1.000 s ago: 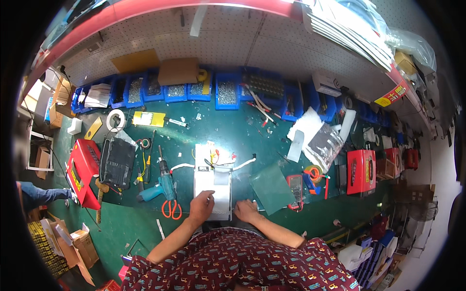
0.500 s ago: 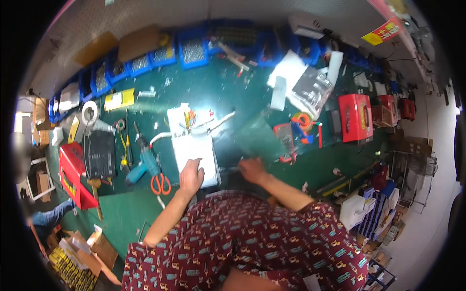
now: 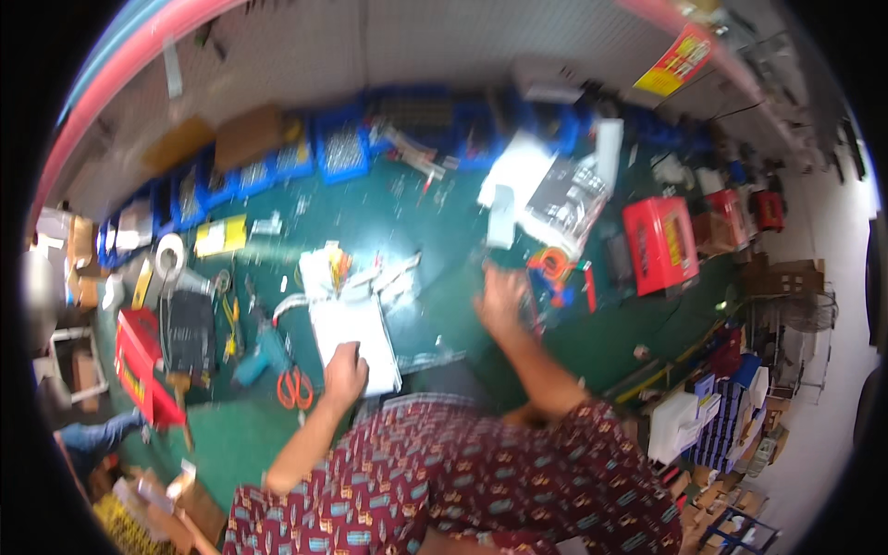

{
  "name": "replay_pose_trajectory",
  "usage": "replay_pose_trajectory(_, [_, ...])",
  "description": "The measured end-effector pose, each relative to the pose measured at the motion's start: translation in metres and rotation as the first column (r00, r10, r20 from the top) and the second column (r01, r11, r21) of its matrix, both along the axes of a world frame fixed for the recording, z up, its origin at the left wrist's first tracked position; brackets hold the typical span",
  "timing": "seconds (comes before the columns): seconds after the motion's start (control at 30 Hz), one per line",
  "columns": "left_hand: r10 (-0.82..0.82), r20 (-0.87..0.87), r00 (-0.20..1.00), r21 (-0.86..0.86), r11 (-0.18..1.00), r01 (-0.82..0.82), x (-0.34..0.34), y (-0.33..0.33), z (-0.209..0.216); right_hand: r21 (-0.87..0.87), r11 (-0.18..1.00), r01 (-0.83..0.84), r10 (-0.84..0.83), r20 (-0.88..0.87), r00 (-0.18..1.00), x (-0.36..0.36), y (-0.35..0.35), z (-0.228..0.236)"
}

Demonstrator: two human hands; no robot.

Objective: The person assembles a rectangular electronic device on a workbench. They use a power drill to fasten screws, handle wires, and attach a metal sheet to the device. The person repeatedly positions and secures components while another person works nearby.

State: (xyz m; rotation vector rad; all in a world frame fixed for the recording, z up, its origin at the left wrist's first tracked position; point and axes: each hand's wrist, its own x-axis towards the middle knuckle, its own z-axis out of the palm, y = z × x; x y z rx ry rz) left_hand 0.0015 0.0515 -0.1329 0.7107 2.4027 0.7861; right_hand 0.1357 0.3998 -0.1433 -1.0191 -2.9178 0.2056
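Presently, the left hand (image 3: 345, 373) is resting on the lower part of the white case (image 3: 350, 324), half open with its fingers loosely bent, and is gripping nothing; the case is lying on the green bench (image 3: 324, 208) just ahead of the person, with coloured wires (image 3: 341, 264) and white leads (image 3: 393, 275) spreading at its far end; the right hand (image 3: 502, 294) is showing blurred, fingers partly curled, just left of the orange tape (image 3: 553, 265); whether it is holding anything, I cannot tell; scissors (image 3: 295, 387) and a teal drill (image 3: 265, 355) are lying left of the case; a bag (image 3: 562, 199) is lying beyond the tape; blue bins (image 3: 341, 154) are lining the back.
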Motion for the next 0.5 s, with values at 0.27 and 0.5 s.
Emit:
replay_pose_trajectory(0.27, [-0.010,-0.049,0.999,-0.017,1.000,0.009,0.003,0.007,0.006,-0.865,0.499,0.045,-0.434,-0.205,0.877,0.018,0.063,0.001])
replay_pose_trajectory(0.5, [0.093,0.030,0.995,-0.030,0.995,-0.092,0.015,0.004,0.014,-0.946,0.283,-0.157,-0.743,-0.320,0.588,0.034,0.085,0.005])
